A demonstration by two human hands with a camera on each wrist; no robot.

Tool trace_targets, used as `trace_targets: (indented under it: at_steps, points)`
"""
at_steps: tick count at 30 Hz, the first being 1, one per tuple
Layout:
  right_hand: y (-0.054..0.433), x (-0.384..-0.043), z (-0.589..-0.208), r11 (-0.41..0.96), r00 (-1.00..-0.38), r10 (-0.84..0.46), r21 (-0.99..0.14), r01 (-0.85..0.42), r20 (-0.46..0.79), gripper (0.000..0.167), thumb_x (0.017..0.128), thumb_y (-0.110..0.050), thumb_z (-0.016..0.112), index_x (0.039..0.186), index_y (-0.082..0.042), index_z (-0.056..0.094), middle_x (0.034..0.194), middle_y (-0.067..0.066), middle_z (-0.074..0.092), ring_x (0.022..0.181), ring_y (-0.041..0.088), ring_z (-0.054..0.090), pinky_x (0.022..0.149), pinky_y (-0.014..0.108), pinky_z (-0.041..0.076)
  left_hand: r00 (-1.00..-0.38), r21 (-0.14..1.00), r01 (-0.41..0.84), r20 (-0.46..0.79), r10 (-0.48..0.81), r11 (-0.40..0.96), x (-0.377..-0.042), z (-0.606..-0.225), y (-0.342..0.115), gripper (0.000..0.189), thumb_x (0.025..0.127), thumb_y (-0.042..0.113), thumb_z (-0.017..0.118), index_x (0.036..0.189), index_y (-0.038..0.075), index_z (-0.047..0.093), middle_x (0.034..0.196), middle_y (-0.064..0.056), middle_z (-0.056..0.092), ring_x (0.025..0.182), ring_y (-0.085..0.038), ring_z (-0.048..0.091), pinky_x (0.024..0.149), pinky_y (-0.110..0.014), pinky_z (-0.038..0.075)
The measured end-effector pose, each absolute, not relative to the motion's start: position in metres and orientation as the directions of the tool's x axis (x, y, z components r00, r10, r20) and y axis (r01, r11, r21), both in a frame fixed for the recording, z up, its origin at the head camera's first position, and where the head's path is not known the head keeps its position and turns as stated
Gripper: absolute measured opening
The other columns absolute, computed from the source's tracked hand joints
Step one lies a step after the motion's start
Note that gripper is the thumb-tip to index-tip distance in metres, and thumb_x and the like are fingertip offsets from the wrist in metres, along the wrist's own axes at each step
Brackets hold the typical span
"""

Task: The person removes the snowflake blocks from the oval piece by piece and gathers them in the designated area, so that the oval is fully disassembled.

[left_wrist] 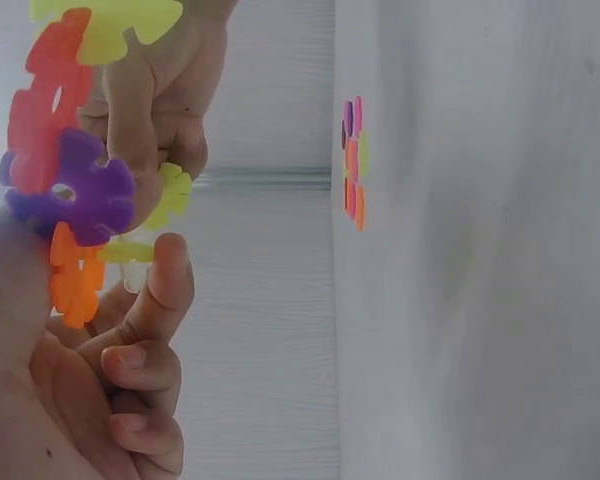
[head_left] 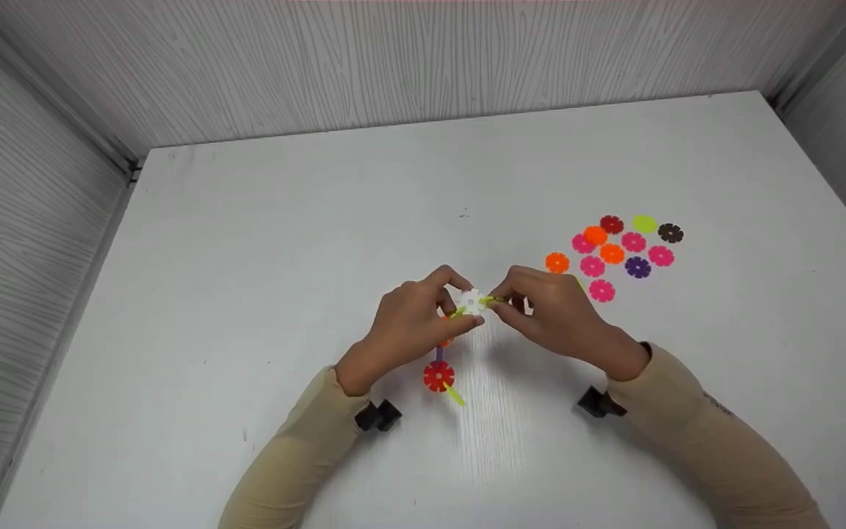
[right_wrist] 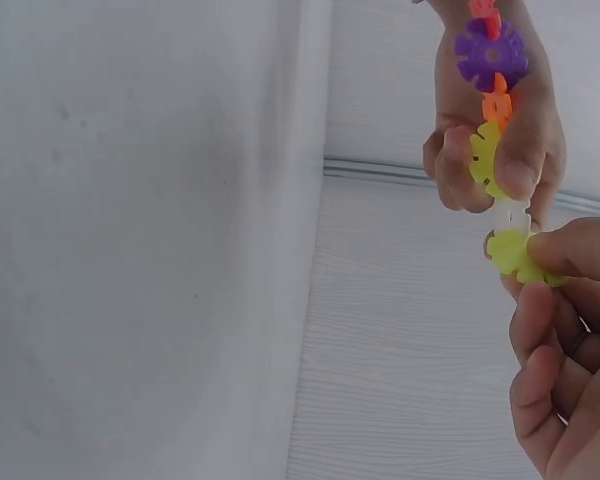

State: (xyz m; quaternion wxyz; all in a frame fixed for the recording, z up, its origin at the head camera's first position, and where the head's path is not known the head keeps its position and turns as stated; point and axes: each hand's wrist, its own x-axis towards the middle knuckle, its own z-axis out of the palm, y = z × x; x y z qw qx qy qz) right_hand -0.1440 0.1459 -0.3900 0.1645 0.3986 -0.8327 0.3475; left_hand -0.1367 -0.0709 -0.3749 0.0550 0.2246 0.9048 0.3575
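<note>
Above the table, my left hand (head_left: 410, 317) pinches a white notched snowflake disc (head_left: 472, 301) between thumb and fingers. From it hangs a chain of interlocked discs: a yellow disc (right_wrist: 485, 160), an orange disc (left_wrist: 76, 285), a purple disc (left_wrist: 75, 190), a red disc (head_left: 438, 376) and another yellow one at the low end. Opposite, my right hand (head_left: 559, 307) holds a further yellow disc (right_wrist: 515, 257) by its edge with thumb and index finger. That disc meets the white one edge-on; whether their slots are joined I cannot tell.
Loose pink, orange, red, purple, yellow and dark brown discs (head_left: 612, 254) lie on the white table (head_left: 283, 220) beyond my right hand. Grey wood-grain panels (head_left: 393, 66) stand behind the table and at both sides. Black camera mounts (head_left: 379, 416) sit under both wrists.
</note>
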Motion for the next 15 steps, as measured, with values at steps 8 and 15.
trace_targets:
  at_steps: [8,15]
  points:
    - [0.154,-0.146,-0.391,0.366,-0.646,-0.604,-0.558,-0.745,0.466,0.015,0.082,-0.002,0.073,0.095,-0.003,0.067,0.08,0.005,0.066,0.063,0.01,0.053,0.06,0.019,0.048,-0.876,0.66,0.385,0.042,0.48,0.644,-0.136,-0.374,-0.071,0.038,0.083,0.033,0.074,0.112,0.012,0.061,0.07,0.0,0.068,0.05,-0.004,0.045,0.054,-0.021,0.035]
    - [0.156,-0.149,-0.386,0.336,-0.613,-0.629,-0.544,-0.769,0.478,0.013,0.082,-0.001,0.072,0.094,-0.003,0.067,0.083,0.005,0.066,0.066,0.011,0.054,0.061,0.02,0.049,-0.868,0.646,0.427,0.096,0.487,0.633,-0.137,-0.374,-0.073,0.039,0.082,0.031,0.076,0.112,0.014,0.059,0.074,0.0,0.067,0.054,-0.005,0.044,0.055,-0.021,0.034]
